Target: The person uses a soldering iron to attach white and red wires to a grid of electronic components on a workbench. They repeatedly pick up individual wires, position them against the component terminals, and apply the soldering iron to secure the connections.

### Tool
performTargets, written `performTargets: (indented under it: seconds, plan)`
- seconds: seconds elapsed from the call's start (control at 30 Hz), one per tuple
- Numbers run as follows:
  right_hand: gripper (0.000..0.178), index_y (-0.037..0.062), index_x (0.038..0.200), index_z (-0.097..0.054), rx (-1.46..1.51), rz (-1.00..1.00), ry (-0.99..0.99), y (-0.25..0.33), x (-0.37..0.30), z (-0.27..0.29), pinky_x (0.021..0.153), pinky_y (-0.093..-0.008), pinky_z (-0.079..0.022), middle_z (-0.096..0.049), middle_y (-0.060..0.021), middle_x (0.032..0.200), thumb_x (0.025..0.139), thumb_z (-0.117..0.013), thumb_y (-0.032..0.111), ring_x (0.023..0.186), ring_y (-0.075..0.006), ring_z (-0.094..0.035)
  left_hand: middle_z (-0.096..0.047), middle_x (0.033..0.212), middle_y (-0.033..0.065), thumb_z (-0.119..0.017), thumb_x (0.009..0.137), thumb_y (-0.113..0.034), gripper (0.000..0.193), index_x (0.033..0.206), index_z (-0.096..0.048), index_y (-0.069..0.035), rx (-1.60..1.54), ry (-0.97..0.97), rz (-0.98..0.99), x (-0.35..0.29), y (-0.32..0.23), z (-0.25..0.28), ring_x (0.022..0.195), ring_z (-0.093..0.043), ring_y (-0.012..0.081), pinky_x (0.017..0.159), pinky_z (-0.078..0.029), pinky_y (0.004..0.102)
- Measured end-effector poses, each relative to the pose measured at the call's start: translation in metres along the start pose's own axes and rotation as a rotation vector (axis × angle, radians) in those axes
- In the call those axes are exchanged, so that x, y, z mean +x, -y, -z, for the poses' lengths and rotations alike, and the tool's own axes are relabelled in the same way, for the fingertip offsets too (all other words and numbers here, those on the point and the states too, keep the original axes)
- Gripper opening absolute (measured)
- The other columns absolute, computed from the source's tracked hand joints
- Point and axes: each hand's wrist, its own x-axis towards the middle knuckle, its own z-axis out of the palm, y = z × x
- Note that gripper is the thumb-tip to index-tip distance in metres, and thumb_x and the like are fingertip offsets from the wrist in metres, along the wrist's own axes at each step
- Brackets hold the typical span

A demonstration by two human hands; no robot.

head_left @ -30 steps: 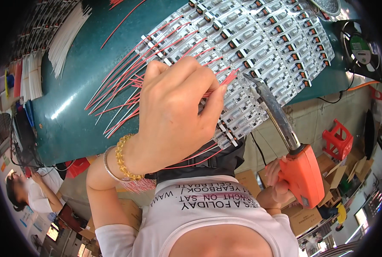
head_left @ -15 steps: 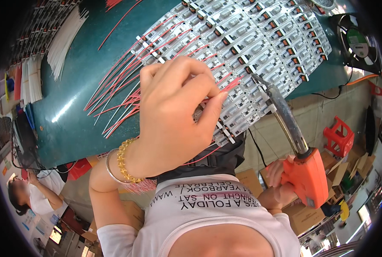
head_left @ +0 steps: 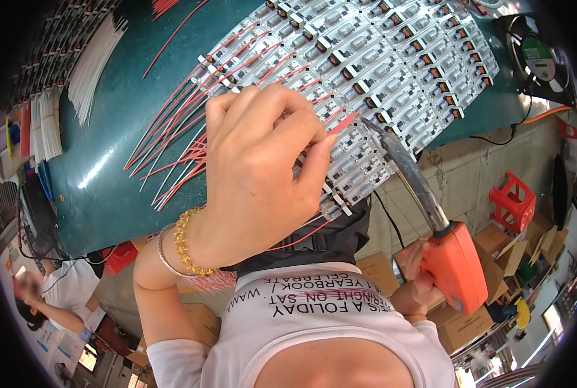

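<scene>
My left hand (head_left: 256,174), a beaded bracelet at its wrist, is closed around a small bunch of red wires (head_left: 345,123). Their ends stick out past thumb and forefinger. Beneath it lies a panel of small silvery circuit modules (head_left: 392,81) set in rows on the table. More red and white wires (head_left: 172,136) trail leftward from the panel's left edge, partly hidden behind that hand. Low on the right, my right hand (head_left: 421,275) grips an orange-red soldering gun (head_left: 455,265). Its metal barrel slants up and left, and its tip is close by the bunched wire ends; contact cannot be told.
The green table (head_left: 113,194) carries a bundle of white wires (head_left: 94,71) at the far left. A black fan (head_left: 537,61) stands at the right. Beyond the table edge are a red stool (head_left: 512,200) and cardboard boxes (head_left: 460,330). Another person (head_left: 65,291) is at the lower left.
The soldering gun has moved left, its tip now nearer the wire ends. My left hand has shifted slightly left with its wires. The other person's head and arm have moved.
</scene>
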Motion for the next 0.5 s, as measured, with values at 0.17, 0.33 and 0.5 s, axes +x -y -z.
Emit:
performTargets:
  seconds: [0.17, 0.33, 0.5]
  plan:
    - [0.067, 0.0056, 0.077, -0.063, 0.386, 0.163, 0.08, 0.029, 0.014, -0.008, 0.055, -0.0312, -0.043, -0.058, -0.0051, 0.07, 0.08, -0.057, 0.072, 0.061, -0.0225, -0.058, -0.062, 0.083, 0.0038, -0.077, 0.07, -0.002, 0.014, 0.073, -0.065, -0.007, 0.011, 0.004, -0.033, 0.002, -0.002, -0.003, 0.079, -0.057, 0.0201, 0.077, -0.037, 0.033]
    - [0.073, 0.0049, 0.078, -0.065, 0.189, 0.109, -0.068, 0.019, 0.007, -0.015, 0.055, -0.0318, -0.044, -0.059, -0.0058, 0.072, 0.08, -0.051, 0.077, 0.062, -0.022, -0.06, -0.062, 0.082, 0.0036, -0.078, 0.07, -0.003, 0.014, 0.073, -0.065, -0.006, 0.005, 0.009, -0.028, 0.002, 0.0, -0.001, 0.079, -0.058, 0.0205, 0.077, -0.037, 0.033]
    - [0.076, 0.004, 0.077, -0.065, 0.135, 0.054, -0.065, 0.018, 0.004, -0.014, 0.057, -0.032, -0.045, -0.06, -0.0064, 0.074, 0.078, -0.052, 0.079, 0.066, -0.0221, -0.061, -0.061, 0.082, 0.0029, -0.078, 0.07, -0.004, 0.013, 0.073, -0.065, -0.007, 0.01, 0.018, -0.03, 0.004, -0.002, 0.0, 0.079, -0.057, 0.0202, 0.077, -0.037, 0.0331]
